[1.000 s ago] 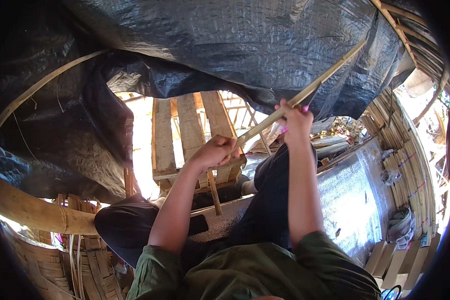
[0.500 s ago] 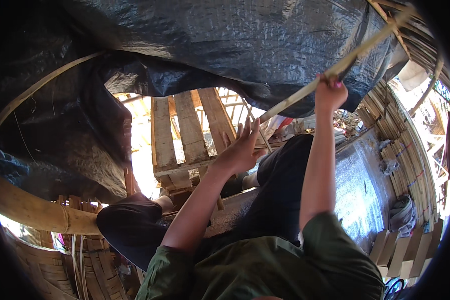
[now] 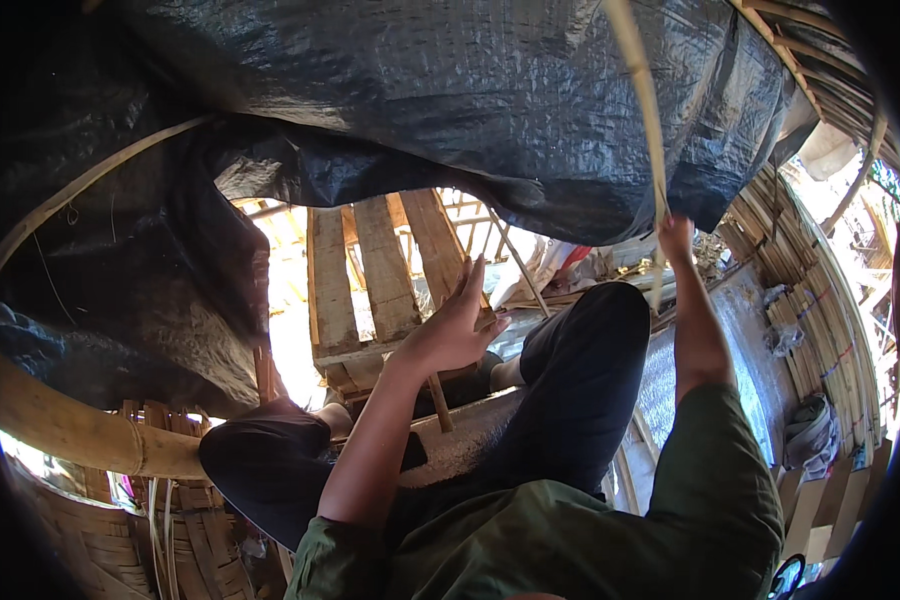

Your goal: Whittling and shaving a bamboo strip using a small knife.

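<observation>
A long, narrow bamboo strip point(image 3: 642, 90) stands nearly upright on the right, bowed a little, with its top end cut off by the upper edge of the picture. Low on the strip, my right hand point(image 3: 676, 238) is closed round it; the strip's lower end passes beside my raised knee. My left hand point(image 3: 448, 325) is raised in front of a slatted wooden stand point(image 3: 388, 275), fingers stretched out and thumb apart, holding nothing. Below that hand, part of the stand and a thin wooden stick are partly covered by my forearm.
Dark plastic sheeting point(image 3: 400, 80) hangs across the top and left. A thick bamboo pole point(image 3: 90, 430) crosses at the left, above woven bamboo panels point(image 3: 170, 540). Bundled bamboo strips point(image 3: 820, 310) line the right, beside a shiny grey sheet point(image 3: 745, 340). My legs are bent in front.
The bamboo strip has swung from a slant across both hands to nearly upright. My right hand has moved down and slightly right with it; my left hand has come away and lowered.
</observation>
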A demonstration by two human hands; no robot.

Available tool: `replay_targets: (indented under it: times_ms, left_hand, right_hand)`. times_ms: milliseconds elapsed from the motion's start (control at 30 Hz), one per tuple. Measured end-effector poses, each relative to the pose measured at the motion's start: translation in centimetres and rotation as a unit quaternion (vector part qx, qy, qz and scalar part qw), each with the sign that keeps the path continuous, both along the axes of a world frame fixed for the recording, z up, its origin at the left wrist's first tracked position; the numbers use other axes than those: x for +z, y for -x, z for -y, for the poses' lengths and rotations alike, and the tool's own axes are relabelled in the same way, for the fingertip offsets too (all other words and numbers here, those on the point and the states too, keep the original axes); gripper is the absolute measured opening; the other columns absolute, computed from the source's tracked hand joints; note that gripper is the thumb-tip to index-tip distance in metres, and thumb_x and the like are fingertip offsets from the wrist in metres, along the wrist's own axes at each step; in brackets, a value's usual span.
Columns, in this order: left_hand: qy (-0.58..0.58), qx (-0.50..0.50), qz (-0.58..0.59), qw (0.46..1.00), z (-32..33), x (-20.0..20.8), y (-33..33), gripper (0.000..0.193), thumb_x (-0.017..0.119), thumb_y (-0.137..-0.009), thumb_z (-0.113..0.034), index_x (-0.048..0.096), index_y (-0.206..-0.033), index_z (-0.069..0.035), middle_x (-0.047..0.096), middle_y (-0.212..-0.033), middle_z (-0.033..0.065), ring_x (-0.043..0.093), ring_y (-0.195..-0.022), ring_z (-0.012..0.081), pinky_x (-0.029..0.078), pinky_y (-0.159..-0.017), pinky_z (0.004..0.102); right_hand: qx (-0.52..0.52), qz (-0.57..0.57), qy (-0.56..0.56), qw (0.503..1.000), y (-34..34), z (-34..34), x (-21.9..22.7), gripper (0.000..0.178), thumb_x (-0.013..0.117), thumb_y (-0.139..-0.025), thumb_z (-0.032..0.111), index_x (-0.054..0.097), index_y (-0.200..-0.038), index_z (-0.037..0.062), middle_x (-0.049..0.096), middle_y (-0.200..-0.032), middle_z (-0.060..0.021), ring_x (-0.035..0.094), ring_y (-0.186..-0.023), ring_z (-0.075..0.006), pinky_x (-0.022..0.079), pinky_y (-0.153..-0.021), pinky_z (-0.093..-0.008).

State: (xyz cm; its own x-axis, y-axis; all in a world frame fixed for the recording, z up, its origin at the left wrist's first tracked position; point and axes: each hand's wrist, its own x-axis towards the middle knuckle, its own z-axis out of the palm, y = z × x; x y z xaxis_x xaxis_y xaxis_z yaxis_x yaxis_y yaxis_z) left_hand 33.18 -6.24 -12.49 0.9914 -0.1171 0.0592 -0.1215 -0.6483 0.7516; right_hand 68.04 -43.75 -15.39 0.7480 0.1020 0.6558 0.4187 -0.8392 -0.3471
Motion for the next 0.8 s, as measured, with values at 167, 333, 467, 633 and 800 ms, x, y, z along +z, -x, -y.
replay_targets:
  times_ms: [167,333,467,633,800]
  left_hand:
    - [0.037,0.058,0.055,0.996,-0.6,0.8,-1.1,0.103,0.063,-0.092,-0.036,-0.015,-0.150,0.000,-0.008,-0.157,0.0286,0.000,-0.148,0.0369,0.014,-0.120,0.0408]
    - [-0.231,0.206,0.139,0.941,-3.6,1.3,-1.1,0.105,0.072,-0.086,-0.026,-0.006,-0.153,-0.006,-0.010,-0.160,0.0213,-0.005,-0.148,0.0388,0.004,-0.119,0.0549]
    - [-0.374,0.184,0.061,0.907,-8.4,-0.4,-0.5,0.100,0.074,-0.082,-0.031,0.007,-0.155,-0.014,0.010,-0.160,0.0190,0.001,-0.149,0.0345,-0.001,-0.115,0.0648]
    - [-0.353,0.222,0.030,0.908,-13.3,-3.3,2.0,0.066,0.072,-0.084,-0.031,0.043,-0.141,-0.016,0.055,-0.132,0.0168,0.044,-0.133,0.0284,0.020,-0.113,0.0630]
    - [-0.208,0.201,-0.044,0.956,-15.8,-0.4,5.7,0.016,0.062,-0.089,-0.020,0.064,-0.101,-0.010,0.067,-0.081,0.0125,0.065,-0.079,0.0338,0.047,-0.077,0.0460]
  right_hand:
    - [0.048,-0.037,0.079,0.995,-0.2,4.8,-7.1,0.010,0.062,-0.072,0.000,0.066,-0.081,0.0028,0.063,-0.072,-0.0206,0.064,-0.071,-0.0411,0.047,-0.059,-0.0477]
    - [0.166,-0.048,0.119,0.978,1.6,1.8,-7.5,0.019,0.056,-0.069,-0.007,0.064,-0.083,0.0037,0.062,-0.075,-0.0186,0.060,-0.071,-0.0393,0.044,-0.063,-0.0462]
    - [0.220,-0.029,0.157,0.962,1.3,-0.5,-6.3,0.024,0.057,-0.068,-0.010,0.065,-0.088,0.0015,0.063,-0.078,-0.0186,0.064,-0.076,-0.0380,0.048,-0.064,-0.0431]
    - [0.312,0.020,0.096,0.945,1.4,-7.2,-4.2,0.034,0.058,-0.070,-0.014,0.069,-0.098,0.0011,0.070,-0.089,-0.0160,0.068,-0.081,-0.0333,0.053,-0.071,-0.0380]
    - [0.348,-0.026,0.109,0.931,0.2,-13.9,-1.1,0.026,0.062,-0.072,-0.010,0.069,-0.095,0.0001,0.068,-0.085,-0.0194,0.067,-0.077,-0.0343,0.052,-0.069,-0.0391]
